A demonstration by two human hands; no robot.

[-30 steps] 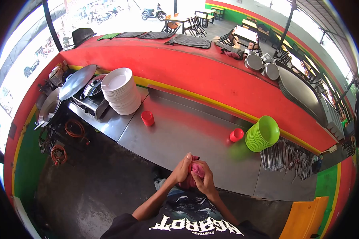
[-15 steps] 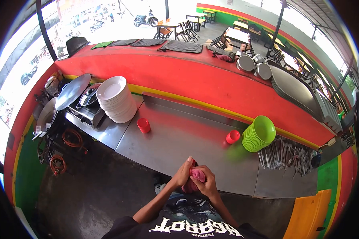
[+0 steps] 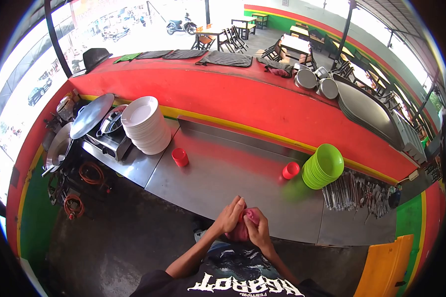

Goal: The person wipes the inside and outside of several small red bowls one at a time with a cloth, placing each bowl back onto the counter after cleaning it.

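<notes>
Close to my body, at the counter's front edge, my left hand point(image 3: 231, 216) is wrapped round a red cup, of which only a sliver shows between the fingers. My right hand point(image 3: 257, 228) grips a pink cloth point(image 3: 239, 232) pressed against that cup. Most of the cup is hidden by the hands and cloth. On the steel counter point(image 3: 223, 173) stand one red cup point(image 3: 180, 157) left of centre and another red cup point(image 3: 291, 170) to the right, beside a stack of green bowls point(image 3: 324, 166).
White plates point(image 3: 144, 126) are stacked at the left, near a portable stove point(image 3: 109, 144) and a metal lid point(image 3: 91, 116). Cutlery point(image 3: 357, 195) lies at the right. Behind runs a red ledge point(image 3: 208, 81) with cloths, metal containers point(image 3: 306, 79) and trays point(image 3: 369, 111).
Both hands have shifted slightly round the cup and cloth. My left fingers lie a little differently, and the cloth's bunched top has turned. The view has moved very slightly.
</notes>
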